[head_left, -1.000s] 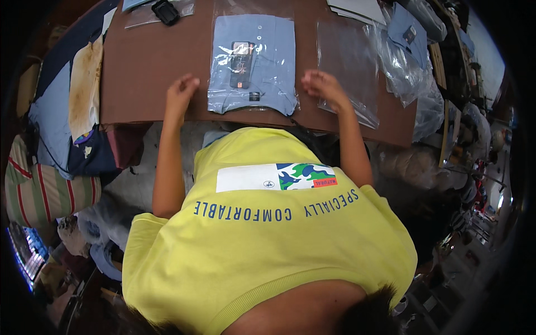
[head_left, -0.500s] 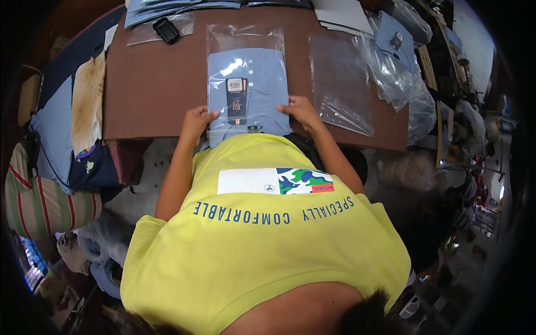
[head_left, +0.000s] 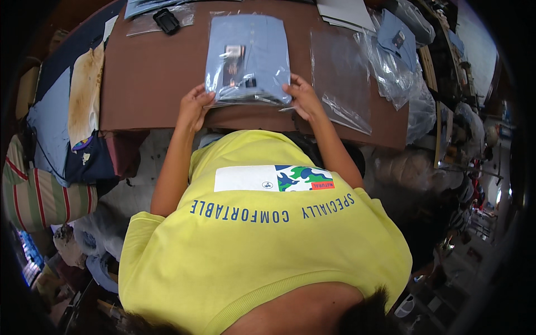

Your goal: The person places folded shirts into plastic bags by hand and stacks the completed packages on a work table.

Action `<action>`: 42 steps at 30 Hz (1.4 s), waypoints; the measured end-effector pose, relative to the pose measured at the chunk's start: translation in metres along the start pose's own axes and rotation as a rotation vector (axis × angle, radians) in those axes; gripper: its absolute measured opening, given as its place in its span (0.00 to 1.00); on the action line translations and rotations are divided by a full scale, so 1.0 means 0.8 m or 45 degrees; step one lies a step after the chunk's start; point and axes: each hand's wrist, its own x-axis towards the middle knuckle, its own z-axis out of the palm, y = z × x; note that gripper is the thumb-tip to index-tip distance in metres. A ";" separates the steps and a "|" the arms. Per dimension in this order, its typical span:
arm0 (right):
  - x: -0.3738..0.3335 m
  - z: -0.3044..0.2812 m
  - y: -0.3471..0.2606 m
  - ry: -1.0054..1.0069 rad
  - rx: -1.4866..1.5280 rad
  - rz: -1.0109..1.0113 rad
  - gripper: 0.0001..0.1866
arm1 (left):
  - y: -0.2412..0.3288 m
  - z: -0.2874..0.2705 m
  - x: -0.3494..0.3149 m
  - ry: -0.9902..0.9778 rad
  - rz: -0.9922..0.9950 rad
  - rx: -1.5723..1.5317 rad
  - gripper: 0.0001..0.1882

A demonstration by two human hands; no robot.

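A folded light-blue shirt (head_left: 271,56) lies inside a clear plastic bag (head_left: 245,104), with a dark tag (head_left: 233,66) and white buttons on its front. My left hand (head_left: 195,104) grips the bag's near left corner between thumb and fingers. At the near right corner, my right hand (head_left: 303,98) pinches the bag's edge the same way. The bagged shirt is over the brown table near its front edge; whether it is lifted or resting I cannot tell.
A flat clear bag (head_left: 340,72) lies right of the shirt. Beyond it are crumpled plastic bags (head_left: 393,84), pale card sheets (head_left: 346,14) and another blue shirt (head_left: 397,36). A black plastic object (head_left: 166,21) sits far left. A scorched cloth-covered board (head_left: 86,92) stands at the table's left.
Both hands have moved the bagged shirt away from my body, farther onto the table. Its near end, earlier against my body, now shows in front of me.
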 end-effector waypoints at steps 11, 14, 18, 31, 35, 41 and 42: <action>-0.031 -0.019 0.007 0.202 0.090 0.131 0.28 | -0.023 0.019 -0.013 0.113 0.046 0.094 0.28; -0.017 -0.028 0.018 0.147 0.204 -0.020 0.29 | -0.048 0.000 0.009 0.037 0.143 0.124 0.27; -0.039 -0.038 0.020 0.128 -0.042 0.078 0.27 | -0.035 0.004 -0.018 0.002 0.119 0.301 0.28; -0.003 -0.001 0.010 0.048 -0.513 0.110 0.17 | -0.044 0.012 0.011 -0.056 0.370 0.539 0.24; -0.016 0.014 -0.013 0.108 -0.010 -0.061 0.13 | -0.026 0.047 -0.009 -0.153 0.123 0.157 0.27; -0.023 0.099 -0.162 0.035 -0.663 -0.722 0.17 | -0.054 0.131 0.058 -0.454 0.077 -0.170 0.24; -0.021 0.116 -0.170 0.009 -0.861 -0.795 0.17 | -0.063 0.148 0.061 -0.506 -0.027 -0.224 0.23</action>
